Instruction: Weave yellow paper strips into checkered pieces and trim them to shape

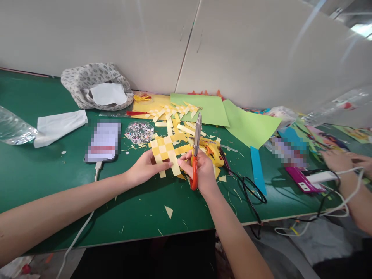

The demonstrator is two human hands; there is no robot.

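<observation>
My left hand [145,168] is closed on a woven paper piece [163,149] of yellow and cream strips in a checkered pattern, its thumb lying across the lower strips. In my right hand [203,170] are orange-handled scissors [196,155], blades pointing up and away from me; the thumb and fingertips also touch the right edge of the weave. Behind my right hand lies a yellow glue gun [214,152], partly covered, with paper scraps around it. Farther back rests a finished-looking woven paper fish chain [174,110] with a red tassel [136,113].
A phone [104,140] on a white cable and a box of beads [139,132] lie left. Green paper [250,122], a blue strip [258,170] and a magenta power strip [303,179] lie right. Another person's hands [345,161] are at far right. A cloth bag [78,87] stands behind.
</observation>
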